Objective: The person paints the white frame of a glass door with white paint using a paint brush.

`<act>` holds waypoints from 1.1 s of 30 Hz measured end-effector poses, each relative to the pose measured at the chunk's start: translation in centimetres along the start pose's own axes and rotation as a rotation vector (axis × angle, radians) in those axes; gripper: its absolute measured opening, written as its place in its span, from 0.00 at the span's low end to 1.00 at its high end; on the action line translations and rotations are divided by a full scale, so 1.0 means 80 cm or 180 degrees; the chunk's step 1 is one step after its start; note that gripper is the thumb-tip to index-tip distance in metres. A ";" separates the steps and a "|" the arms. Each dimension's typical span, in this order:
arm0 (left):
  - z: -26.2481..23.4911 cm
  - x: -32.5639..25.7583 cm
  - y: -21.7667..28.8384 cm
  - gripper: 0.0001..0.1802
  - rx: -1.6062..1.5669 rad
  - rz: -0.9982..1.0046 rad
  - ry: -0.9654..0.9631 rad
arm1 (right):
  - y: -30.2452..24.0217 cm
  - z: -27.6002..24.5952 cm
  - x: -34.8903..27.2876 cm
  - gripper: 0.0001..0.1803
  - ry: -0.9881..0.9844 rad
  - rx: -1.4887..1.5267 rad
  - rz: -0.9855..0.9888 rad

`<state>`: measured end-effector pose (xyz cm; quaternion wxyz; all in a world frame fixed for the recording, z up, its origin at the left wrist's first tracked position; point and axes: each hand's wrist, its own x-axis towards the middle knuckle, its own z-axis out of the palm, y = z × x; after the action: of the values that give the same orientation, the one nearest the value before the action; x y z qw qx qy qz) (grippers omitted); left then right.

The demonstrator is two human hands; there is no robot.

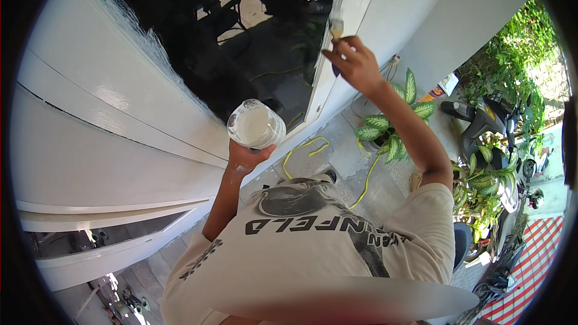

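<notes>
My left hand [245,157] grips a clear plastic tub [276,134] from below and the side, low in front of the dark glass pane [180,18]. White paint [253,125] fills part of the tub and smears its wall; a white spot marks my wrist. Raised to the upper right, my right hand [356,67] pinches a paintbrush [337,29] by its handle. Its bristles point up at the white frame [349,3] along the glass edge. Whether they touch the frame I cannot tell. Rough white paint strokes [147,42] line the glass's left edge.
A potted plant [377,123] with variegated leaves stands below my right forearm. Yellow cord [368,182] snakes over the grey floor tiles [385,188]. A motor scooter [481,117] and more greenery are at the right. A white panel [108,126] curves along the left.
</notes>
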<state>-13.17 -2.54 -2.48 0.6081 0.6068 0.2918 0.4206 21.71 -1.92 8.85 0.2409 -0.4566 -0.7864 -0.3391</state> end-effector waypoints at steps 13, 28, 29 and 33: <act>0.011 -0.002 -0.011 0.42 -0.0044 0.0245 0.0180 | 0.110 -0.122 0.170 0.05 -0.0557 0.1622 0.0605; 0.115 0.034 -0.014 0.43 -0.0298 0.0681 0.0576 | 0.255 -0.370 0.478 0.05 0.1842 0.0245 -0.0809; 0.115 0.035 -0.015 0.43 -0.0292 0.0677 0.0616 | 0.258 -0.363 0.478 0.05 0.1877 0.0063 -0.0902; 0.133 0.031 -0.021 0.44 -0.0086 0.0645 0.0959 | 0.240 -0.296 0.438 0.05 0.1685 -0.0953 -0.1299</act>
<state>-2.52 -5.47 -2.72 0.5201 0.5550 0.3113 0.5698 23.93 6.41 54.48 0.2940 -0.2169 -0.7133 -0.5981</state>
